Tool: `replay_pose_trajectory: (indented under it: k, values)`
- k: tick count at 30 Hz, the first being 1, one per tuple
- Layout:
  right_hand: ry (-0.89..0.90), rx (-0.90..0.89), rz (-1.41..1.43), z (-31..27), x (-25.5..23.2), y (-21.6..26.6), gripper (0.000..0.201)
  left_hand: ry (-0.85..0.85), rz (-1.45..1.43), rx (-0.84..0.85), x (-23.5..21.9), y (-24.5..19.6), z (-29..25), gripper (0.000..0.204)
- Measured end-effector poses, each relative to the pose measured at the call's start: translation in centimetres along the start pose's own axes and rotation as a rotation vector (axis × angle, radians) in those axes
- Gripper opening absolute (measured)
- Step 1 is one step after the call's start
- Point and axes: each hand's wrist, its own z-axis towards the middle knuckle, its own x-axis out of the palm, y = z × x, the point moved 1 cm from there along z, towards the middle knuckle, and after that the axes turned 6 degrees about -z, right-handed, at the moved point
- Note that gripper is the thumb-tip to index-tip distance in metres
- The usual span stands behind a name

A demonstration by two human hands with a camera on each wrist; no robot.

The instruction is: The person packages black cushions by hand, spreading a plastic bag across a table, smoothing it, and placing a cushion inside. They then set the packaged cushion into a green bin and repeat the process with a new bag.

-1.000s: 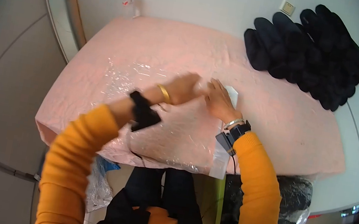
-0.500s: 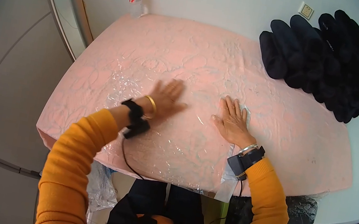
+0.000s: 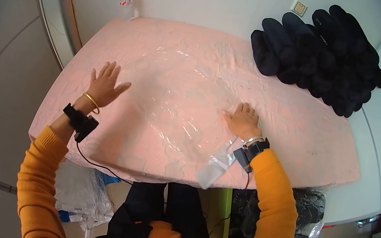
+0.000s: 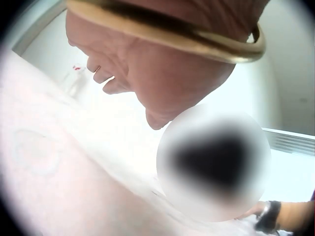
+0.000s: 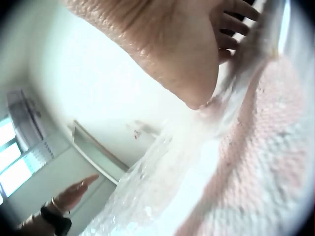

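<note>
A clear plastic sheet or bag (image 3: 179, 112), glossy and wrinkled, lies on the pink bedspread. Along its right side runs a whitish strip (image 3: 214, 169), slanting toward the near edge. My right hand (image 3: 244, 121) rests palm down on the sheet's right part, fingers extended, just above that strip. To the left of the sheet is my left hand (image 3: 105, 84), fingers straight and thumb spread, holding nothing. In the right wrist view the left hand (image 5: 74, 196) shows raised above the bed surface. The left wrist view shows its palm side and a gold bracelet (image 4: 172, 37).
A pile of black rounded items (image 3: 318, 60) sits at the back right by the wall. A clear bottle (image 3: 127, 3) stands at the back left. Below the near edge are crumpled plastic (image 3: 83, 192) on the left and plastic-wrapped black items (image 3: 307, 211) on the right.
My hands have parted from the middle: the left moved far left, while the right stays on the plastic's right side. The whitish strip, straighter before, now slants with its near end leftward.
</note>
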Motion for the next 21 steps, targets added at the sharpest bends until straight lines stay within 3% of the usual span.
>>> replay_pose_trajectory:
  k: [2,3,5,6,9,13,16,21]
  values:
    - [0.035,0.012,-0.149,-1.4,-1.1,-0.1,0.071,-0.042,0.026,0.19,-0.2,-2.3,-1.9,0.078]
    - [0.041,0.017,-0.153,-2.8,-1.4,0.0,0.071,-0.038,0.02,0.194,0.1,-3.4,-2.8,0.078]
    - [-0.086,-0.195,-0.092,-7.4,-2.9,1.9,0.058,0.051,0.008,0.374,0.7,-5.5,-4.3,0.075]
    - [-0.082,-0.193,-0.097,-9.6,-3.9,2.7,0.058,0.053,0.002,0.376,1.0,-6.4,-5.1,0.075]
    - [0.088,-0.282,0.051,-13.7,-6.1,3.7,0.042,0.137,-0.058,0.552,2.2,-8.7,-7.6,0.07]
    - [0.09,-0.379,0.225,-14.9,-6.1,3.7,0.044,0.159,-0.086,0.655,2.4,-9.3,-10.5,0.071]
    - [-0.418,-0.635,0.365,-13.8,-4.0,4.7,0.06,0.129,-0.16,0.705,4.8,-10.8,-13.3,0.073]
    - [-0.286,-0.751,0.299,-14.8,-1.5,8.1,0.079,0.002,-0.179,0.749,6.4,-10.6,-14.8,0.078]
